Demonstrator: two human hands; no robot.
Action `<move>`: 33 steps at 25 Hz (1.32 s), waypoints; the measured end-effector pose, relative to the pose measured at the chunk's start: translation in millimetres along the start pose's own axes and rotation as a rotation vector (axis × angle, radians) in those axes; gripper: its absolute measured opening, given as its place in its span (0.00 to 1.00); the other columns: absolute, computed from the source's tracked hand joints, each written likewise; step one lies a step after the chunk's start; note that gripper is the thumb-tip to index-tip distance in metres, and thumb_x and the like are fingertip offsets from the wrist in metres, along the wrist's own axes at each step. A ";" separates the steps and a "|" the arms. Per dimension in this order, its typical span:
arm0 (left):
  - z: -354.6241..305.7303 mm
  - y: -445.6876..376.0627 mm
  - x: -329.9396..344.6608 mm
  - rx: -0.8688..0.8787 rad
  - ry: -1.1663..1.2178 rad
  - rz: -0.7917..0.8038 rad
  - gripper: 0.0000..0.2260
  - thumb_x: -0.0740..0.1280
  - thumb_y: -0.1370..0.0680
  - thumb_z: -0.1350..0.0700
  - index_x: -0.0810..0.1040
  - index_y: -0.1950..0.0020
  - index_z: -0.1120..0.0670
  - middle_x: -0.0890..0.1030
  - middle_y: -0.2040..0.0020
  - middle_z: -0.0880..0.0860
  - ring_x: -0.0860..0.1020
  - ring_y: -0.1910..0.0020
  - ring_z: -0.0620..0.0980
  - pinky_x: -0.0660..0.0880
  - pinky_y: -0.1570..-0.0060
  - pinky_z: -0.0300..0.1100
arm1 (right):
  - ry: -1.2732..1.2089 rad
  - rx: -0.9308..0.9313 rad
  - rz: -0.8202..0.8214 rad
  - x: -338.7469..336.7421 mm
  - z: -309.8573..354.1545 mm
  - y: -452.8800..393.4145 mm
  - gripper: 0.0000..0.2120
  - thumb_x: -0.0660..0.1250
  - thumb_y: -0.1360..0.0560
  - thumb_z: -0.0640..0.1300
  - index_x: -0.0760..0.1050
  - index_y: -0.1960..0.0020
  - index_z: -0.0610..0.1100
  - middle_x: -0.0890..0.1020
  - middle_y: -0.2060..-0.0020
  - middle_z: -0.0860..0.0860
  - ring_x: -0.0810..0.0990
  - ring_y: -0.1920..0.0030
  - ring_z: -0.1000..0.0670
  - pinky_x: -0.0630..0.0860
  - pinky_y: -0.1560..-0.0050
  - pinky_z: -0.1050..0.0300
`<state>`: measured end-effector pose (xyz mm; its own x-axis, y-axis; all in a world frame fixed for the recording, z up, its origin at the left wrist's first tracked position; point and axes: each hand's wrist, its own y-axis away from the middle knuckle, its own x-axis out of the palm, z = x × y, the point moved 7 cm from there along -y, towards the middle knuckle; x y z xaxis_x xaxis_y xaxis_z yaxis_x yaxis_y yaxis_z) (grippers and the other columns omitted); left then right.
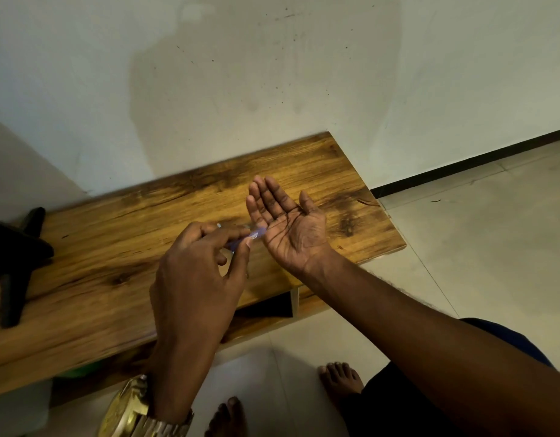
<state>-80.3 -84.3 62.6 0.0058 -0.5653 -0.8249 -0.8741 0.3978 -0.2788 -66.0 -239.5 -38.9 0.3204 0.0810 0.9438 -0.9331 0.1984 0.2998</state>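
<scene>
The left hand (196, 272) pinches a small pale-purple, partly clear item (252, 238) between thumb and curled fingers (234, 231) — tube or sachet, too blurred to tell. Its tip is at the little-finger edge of the right hand (288, 225), which is held palm up w/ fingers straight and together, holding nothing. The step looks like dispensing sth from the item into the waiting palm. The next move prob. calls for a squeeze or tilt w/ the tip over the palm's hollow, palm kept level so nothing runs off. Both hands are above a wood-grain table w/ dark streaks (304, 171); a black stand-like object (17, 257) sits toward its left end. Gold wristwatch (137, 411) on the left wrist. Around — pale stained wall (272, 74), black skirting (461, 162), light tiled floor (461, 247), bare feet (341, 380).
</scene>
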 end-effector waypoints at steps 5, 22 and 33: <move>42.3 -5.7 -0.4 -0.170 0.293 -0.073 0.06 0.73 0.19 0.43 0.87 0.44 0.37 0.85 0.54 0.38 0.82 0.55 0.38 0.74 0.63 0.38 | 0.052 -0.013 -0.020 2.5 10.7 0.0 0.40 0.53 0.14 0.67 0.83 0.39 0.30 0.87 0.43 0.34 0.87 0.42 0.38 0.79 0.33 0.43; 168.5 7.6 39.9 -0.495 -0.093 -0.088 0.08 0.76 0.23 0.39 0.82 0.57 0.41 0.82 0.61 0.37 0.83 0.52 0.47 0.79 0.61 0.45 | 0.178 -0.023 -0.053 -1.1 -6.7 -1.4 0.40 0.60 0.19 0.70 0.86 0.40 0.32 0.88 0.40 0.36 0.90 0.44 0.41 0.86 0.39 0.45; 96.5 -2.4 29.3 -0.113 0.281 -0.171 0.05 0.72 0.18 0.45 0.85 0.45 0.41 0.84 0.51 0.39 0.81 0.54 0.42 0.80 0.60 0.44 | 0.240 -0.012 -0.056 3.5 -13.5 -0.5 0.43 0.58 0.19 0.71 0.77 0.27 0.33 0.83 0.31 0.35 0.86 0.34 0.39 0.79 0.32 0.44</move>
<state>-31.2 -32.1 -8.4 0.0367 -0.8002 -0.5985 -0.9203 0.2064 -0.3323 -62.2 -226.2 -37.6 0.4024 0.2986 0.8654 -0.9114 0.2202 0.3477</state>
